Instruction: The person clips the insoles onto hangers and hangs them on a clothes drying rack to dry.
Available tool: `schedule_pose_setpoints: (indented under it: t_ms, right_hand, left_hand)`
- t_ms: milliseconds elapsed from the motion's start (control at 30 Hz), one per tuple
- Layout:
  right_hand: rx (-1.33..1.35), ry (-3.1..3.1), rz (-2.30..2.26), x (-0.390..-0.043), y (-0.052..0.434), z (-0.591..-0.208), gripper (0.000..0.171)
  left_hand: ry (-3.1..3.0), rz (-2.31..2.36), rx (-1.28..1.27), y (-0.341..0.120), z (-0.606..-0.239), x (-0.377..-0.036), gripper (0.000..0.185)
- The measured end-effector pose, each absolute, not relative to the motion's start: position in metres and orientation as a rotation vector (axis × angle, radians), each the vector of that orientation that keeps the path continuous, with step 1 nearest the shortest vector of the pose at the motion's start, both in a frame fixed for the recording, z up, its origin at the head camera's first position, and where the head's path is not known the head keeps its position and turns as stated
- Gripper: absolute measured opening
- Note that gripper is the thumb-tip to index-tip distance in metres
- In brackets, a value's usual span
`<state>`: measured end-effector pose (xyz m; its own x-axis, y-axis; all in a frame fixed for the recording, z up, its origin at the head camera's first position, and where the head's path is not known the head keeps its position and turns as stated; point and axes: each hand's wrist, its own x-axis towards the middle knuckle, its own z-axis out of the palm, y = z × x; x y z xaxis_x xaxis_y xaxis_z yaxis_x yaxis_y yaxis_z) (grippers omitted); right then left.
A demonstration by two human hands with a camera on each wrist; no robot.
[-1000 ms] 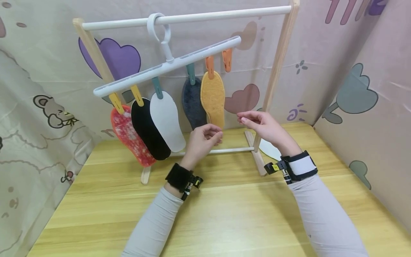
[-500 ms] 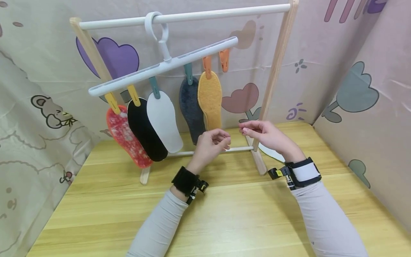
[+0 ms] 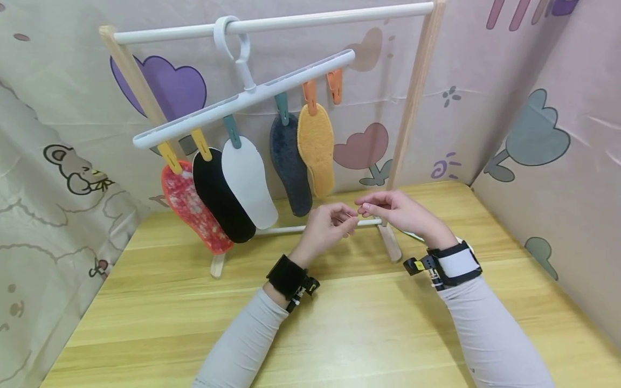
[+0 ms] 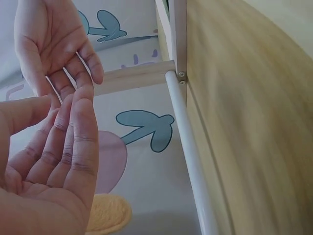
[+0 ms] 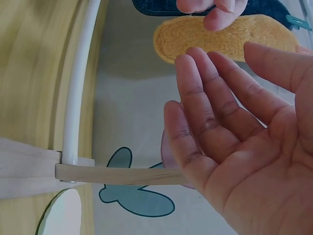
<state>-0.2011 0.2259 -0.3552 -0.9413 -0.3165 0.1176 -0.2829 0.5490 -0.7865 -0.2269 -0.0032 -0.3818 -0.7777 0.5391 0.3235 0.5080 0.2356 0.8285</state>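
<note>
Five insoles are counted, clipped to one hanger (image 3: pixel 242 97). Below the yellow insole (image 3: pixel 316 148), the left hand (image 3: pixel 327 226) and right hand (image 3: pixel 395 210) are held loosely open, fingertips nearly touching, nothing gripped, above the bench (image 3: pixel 339 323).

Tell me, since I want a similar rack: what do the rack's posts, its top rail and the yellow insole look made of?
Posts: pale wood, visible grain, matte. Top rail: smooth white, probably painted or plastic-coated; the core cannot be told. Yellow insole: fuzzy pile, likely fleece or felt.
</note>
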Motion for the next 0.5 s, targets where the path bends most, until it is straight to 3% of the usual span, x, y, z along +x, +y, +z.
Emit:
schedule_pose_setpoints:
  t_ms: [500]
  right_hand:
    - [-0.535, 2.777, -1.263, -0.195, 0.244, -0.352, 0.039]
  left_hand:
    - [2.414, 1.568, 1.107, 0.01, -0.391, -0.222, 0.01]
